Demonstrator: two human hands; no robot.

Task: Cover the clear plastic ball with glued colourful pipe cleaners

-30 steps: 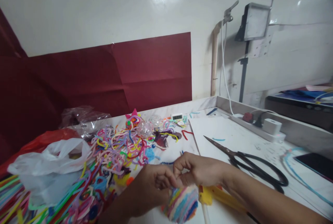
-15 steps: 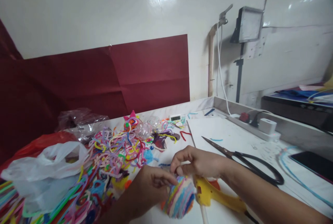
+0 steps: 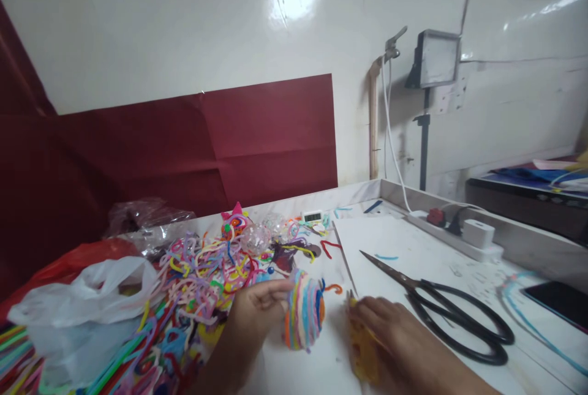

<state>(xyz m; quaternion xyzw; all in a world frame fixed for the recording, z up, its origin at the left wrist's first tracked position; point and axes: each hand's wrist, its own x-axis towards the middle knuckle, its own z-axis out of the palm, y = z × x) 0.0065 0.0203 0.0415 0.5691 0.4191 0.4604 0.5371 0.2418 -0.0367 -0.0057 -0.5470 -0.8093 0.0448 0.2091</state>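
Note:
My left hand grips a round ball wrapped in stripes of pipe cleaner in pink, white, blue, yellow and orange. It is held above the white board, its striped side toward the right. My right hand is closed around a yellow hot glue gun, whose metal nozzle points away from me. A gap separates the nozzle from the ball. Beyond the ball lies a short curled orange and blue piece of pipe cleaner. Black-handled scissors rest to the right of my right hand.
Loose pipe cleaners heap at the left beside a white plastic bag. Clear balls and a small digital timer stand at the back. A power strip lines the right edge, near a phone.
My right hand has left the ball and taken hold of the glue gun, which was lying on the board. My left hand has raised the ball slightly and turned it.

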